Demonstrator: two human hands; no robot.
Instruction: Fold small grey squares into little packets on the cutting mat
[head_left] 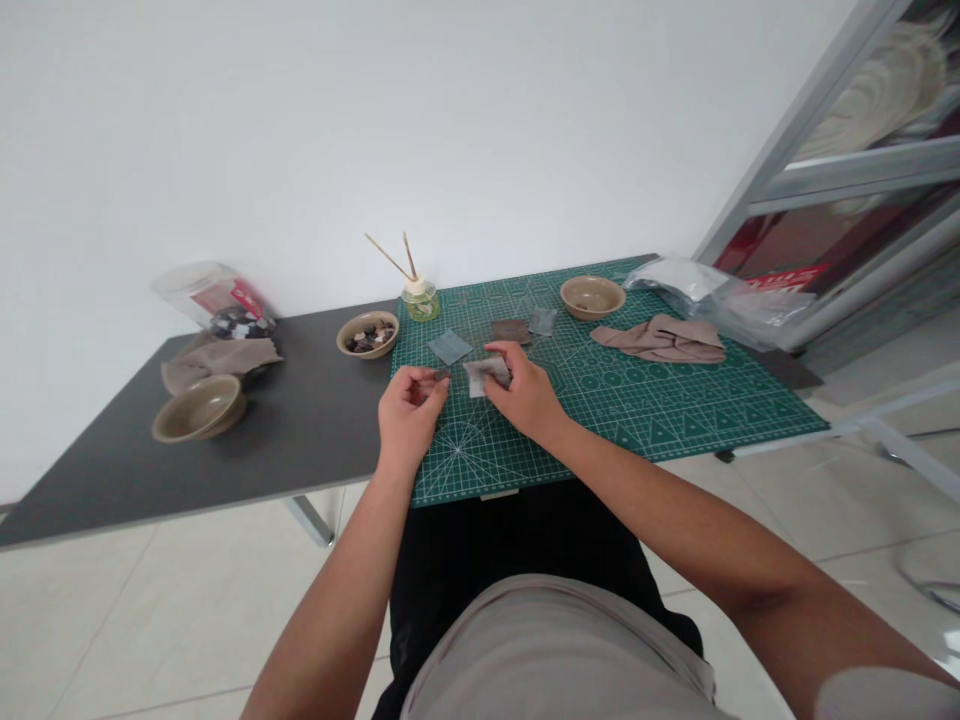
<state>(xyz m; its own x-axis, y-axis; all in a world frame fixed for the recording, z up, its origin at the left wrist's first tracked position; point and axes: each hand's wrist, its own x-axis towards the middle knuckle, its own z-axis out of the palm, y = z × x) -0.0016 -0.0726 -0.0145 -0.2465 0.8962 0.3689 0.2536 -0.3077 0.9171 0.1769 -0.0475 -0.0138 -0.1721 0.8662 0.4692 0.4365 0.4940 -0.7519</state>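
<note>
Over the green cutting mat [622, 400], my right hand [529, 395] grips a small pale grey fabric-like square [475, 380] between thumb and fingers. Close by on the left, my left hand [409, 412] is closed in a pinch. A small dark bit shows at its fingertips, too small to name. Just beyond the hands lie a blue-grey square sachet [450, 346], a brown square sachet [511, 331] and another grey-blue sachet [543, 321], all flat on the mat.
A bowl of dark and light stones [369, 337] stands left of a reed diffuser [421, 298]. Another bowl [592, 296], a brown cloth [660, 340] and clear plastic bags [720, 295] are at right. Far left are a bowl [199, 408], a cloth [217, 362] and a plastic container [217, 295].
</note>
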